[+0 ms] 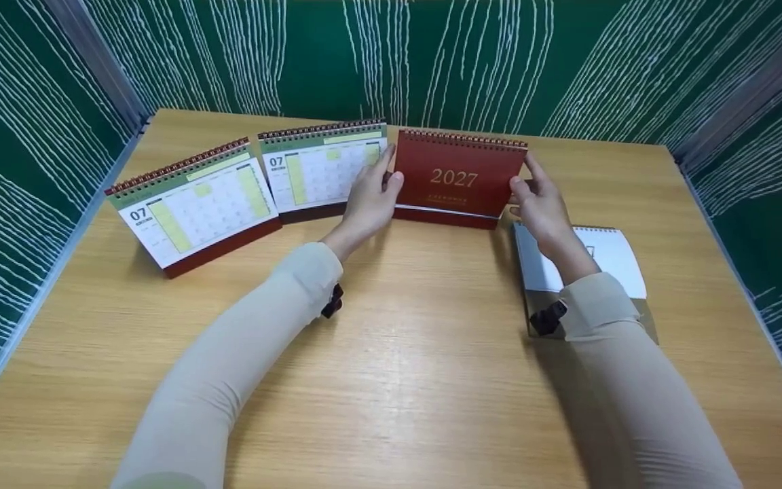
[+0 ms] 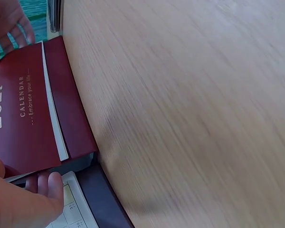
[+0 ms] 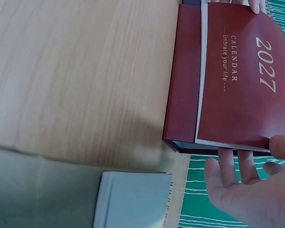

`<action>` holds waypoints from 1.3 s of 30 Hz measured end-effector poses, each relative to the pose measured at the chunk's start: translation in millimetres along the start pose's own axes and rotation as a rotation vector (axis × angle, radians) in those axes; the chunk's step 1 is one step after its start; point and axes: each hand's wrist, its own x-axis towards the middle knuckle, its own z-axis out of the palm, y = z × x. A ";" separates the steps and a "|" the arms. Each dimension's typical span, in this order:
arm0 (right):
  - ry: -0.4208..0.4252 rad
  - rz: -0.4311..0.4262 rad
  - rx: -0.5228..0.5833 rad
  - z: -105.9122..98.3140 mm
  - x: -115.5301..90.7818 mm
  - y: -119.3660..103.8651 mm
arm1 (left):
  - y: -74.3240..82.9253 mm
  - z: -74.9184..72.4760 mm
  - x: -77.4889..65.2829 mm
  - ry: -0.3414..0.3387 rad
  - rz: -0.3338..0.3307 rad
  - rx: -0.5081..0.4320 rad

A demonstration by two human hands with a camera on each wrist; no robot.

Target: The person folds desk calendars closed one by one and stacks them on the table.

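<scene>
A red desk calendar marked 2027 stands upright at the back of the table, its spiral binding on top. My left hand grips its left side edge, thumb toward the front cover. At the opposite edge my right hand holds it, with the thumb on the cover and some fingers at the side and behind. Right beside my left hand stands a calendar open at page 07. Farther left, angled, is another calendar showing 07.
Under my right forearm lies a white and grey-green calendar, partly hidden by the sleeve. The wooden table ends at green walls with white streaks at the back and sides.
</scene>
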 end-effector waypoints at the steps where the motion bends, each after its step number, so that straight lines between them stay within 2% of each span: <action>1: 0.004 -0.009 -0.005 0.4 -0.2 1.0 | -0.3 0.0 0.1 -0.002 0.005 0.008; 6: 0.015 -0.043 -0.025 3.4 -1.7 4.3 | -1.4 0.4 0.1 -0.001 0.027 0.040; 10: 0.028 -0.052 -0.047 5.0 -3.3 6.2 | -3.1 1.3 -0.2 0.003 0.034 0.031; 17: 0.036 -0.055 -0.090 5.2 -6.4 8.8 | -10.7 0.9 -0.3 0.032 0.085 0.011; 22: 0.051 -0.051 -0.115 5.5 -12.5 7.9 | -13.3 -0.1 -2.3 0.039 0.091 0.003; 29: 0.045 -0.034 -0.131 3.9 -23.8 4.7 | -15.9 -2.7 -9.8 0.046 0.109 -0.022; 39: -0.015 -0.034 -0.125 -0.9 -40.3 -1.5 | -19.2 -12.0 -26.6 0.023 0.103 -0.072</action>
